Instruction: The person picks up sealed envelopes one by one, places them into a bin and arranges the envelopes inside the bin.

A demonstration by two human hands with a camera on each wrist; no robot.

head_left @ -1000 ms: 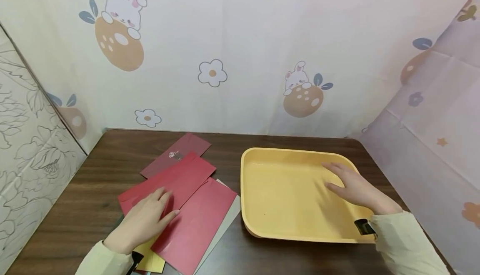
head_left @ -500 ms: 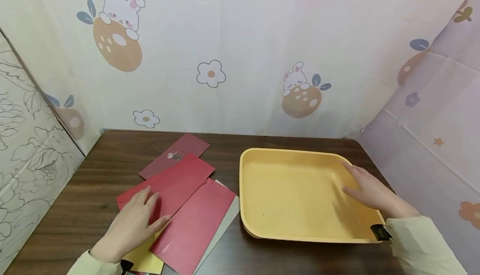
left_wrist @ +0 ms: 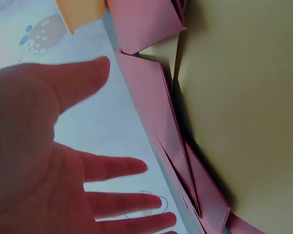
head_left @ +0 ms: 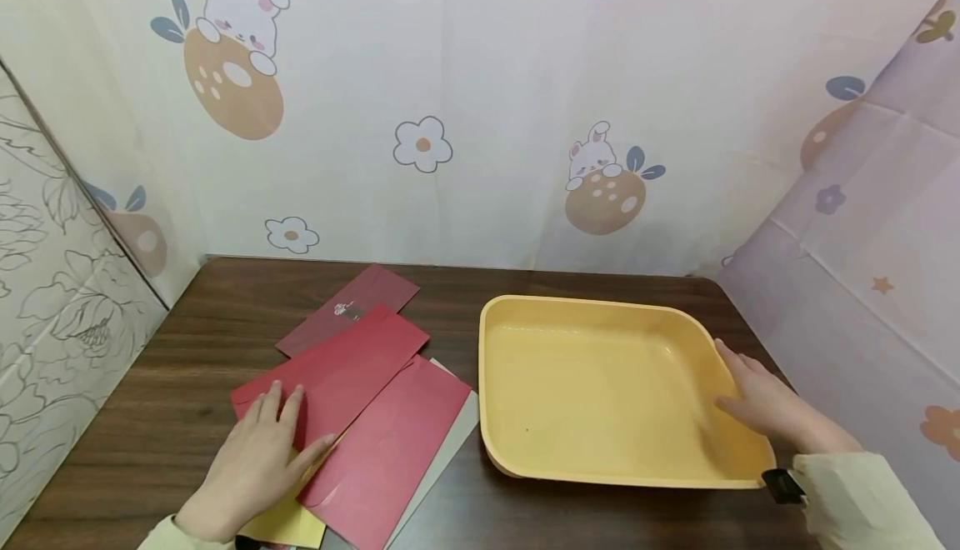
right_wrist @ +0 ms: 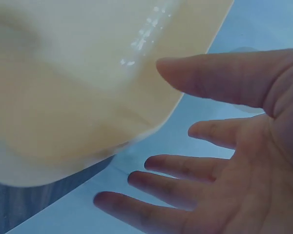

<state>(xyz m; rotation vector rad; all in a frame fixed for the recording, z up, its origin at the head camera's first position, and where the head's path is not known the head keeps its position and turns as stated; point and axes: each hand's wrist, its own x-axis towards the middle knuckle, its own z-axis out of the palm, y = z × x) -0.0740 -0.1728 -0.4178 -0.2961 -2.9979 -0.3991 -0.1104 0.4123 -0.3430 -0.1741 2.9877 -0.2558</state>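
Observation:
A shallow yellow tray (head_left: 600, 392) stands on the right half of the table. Straddling its right rim is my right hand (head_left: 772, 408); in the right wrist view the thumb (right_wrist: 205, 75) overlaps the inner side while the straight fingers spread outside. At the left, my left hand (head_left: 251, 467) hovers over a loose pile of envelopes, fingers extended and holding nothing. Two red envelopes, one upper (head_left: 345, 358) and one lower (head_left: 390, 450), lie on top. A dark red envelope (head_left: 348, 308) with a small white print shows behind them. Beneath are a grey envelope (head_left: 442, 442) and a yellow one (head_left: 288, 521).
The dark wood table (head_left: 150, 417) meets a printed curtain (head_left: 487, 200) at its back edge. Another curtain (head_left: 892, 233) hangs along the right side, and a flower-outline panel (head_left: 67, 325) stands at the left.
My right hand has moved right, from over the tray's inside to its right rim. The left hand has drifted slightly left and down over the envelopes. The tray and envelopes have stayed put.

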